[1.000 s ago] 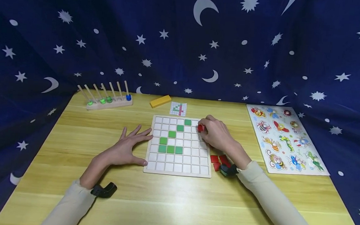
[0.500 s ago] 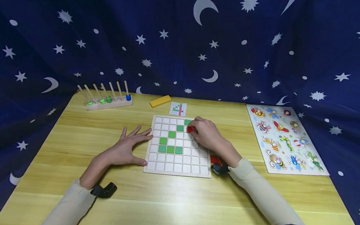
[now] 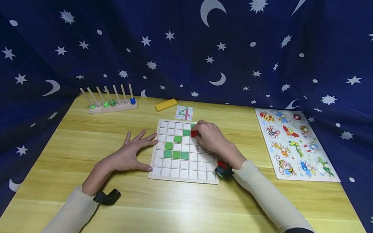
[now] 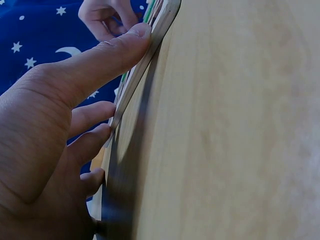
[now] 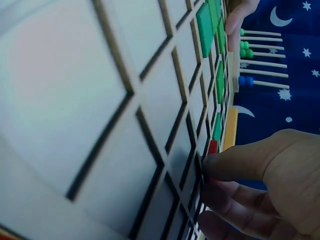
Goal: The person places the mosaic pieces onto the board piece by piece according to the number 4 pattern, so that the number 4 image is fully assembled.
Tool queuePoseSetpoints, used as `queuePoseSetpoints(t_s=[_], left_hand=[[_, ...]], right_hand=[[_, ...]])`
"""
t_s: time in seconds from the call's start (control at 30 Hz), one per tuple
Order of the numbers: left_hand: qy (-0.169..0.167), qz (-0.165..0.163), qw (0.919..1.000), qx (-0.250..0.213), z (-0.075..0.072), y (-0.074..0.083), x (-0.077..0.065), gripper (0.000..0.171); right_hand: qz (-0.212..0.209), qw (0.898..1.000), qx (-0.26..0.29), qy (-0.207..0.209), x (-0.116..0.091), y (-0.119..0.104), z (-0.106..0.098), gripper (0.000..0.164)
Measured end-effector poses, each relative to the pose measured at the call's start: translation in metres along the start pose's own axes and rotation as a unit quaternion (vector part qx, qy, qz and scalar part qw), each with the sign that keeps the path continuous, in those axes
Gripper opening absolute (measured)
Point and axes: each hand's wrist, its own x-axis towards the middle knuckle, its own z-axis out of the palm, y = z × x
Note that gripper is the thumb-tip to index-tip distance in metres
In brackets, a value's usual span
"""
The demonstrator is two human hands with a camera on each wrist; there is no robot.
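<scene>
The red tile (image 3: 193, 134), just right of a green tile (image 3: 186, 133) on the board (image 3: 166, 172), is pinched in my right hand (image 3: 211, 136), and I'd best square it to its cell before releasing, my spread left hand (image 3: 128, 156) bracing the board's edge.

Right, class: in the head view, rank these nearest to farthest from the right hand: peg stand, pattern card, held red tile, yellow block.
1. Held red tile, in the right hand
2. Pattern card, beyond the grid board
3. Yellow block, farther left
4. Peg stand, farthest left
</scene>
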Motion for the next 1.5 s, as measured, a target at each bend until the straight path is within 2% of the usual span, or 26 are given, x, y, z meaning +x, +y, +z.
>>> queuePoseSetpoints(t_s=[0.47,0.63,0.97,1.23,1.5], left_hand=[[0.002,0.006,1.0000,-0.005,0.000,0.002,0.000,0.096],[0.001,0.000,1.0000,-0.006,0.000,0.003,0.001,0.097],[0.003,0.000,1.0000,-0.002,0.001,0.002,0.000,0.096],[0.004,0.002,1.0000,-0.004,0.002,0.001,0.001,0.095],[0.002,-0.001,1.0000,-0.005,0.001,0.001,0.000,0.096]], right_hand=[[0.005,1.000,0.015,0.013,-0.005,0.008,-0.005,0.024],[0.002,1.000,0.008,0.027,-0.017,0.016,-0.012,0.022],[0.037,0.999,-0.005,0.029,-0.041,0.036,-0.024,0.020],[0.047,0.998,-0.007,0.037,-0.062,0.053,-0.032,0.018],[0.053,0.998,-0.019,0.019,-0.073,0.062,-0.035,0.023]])
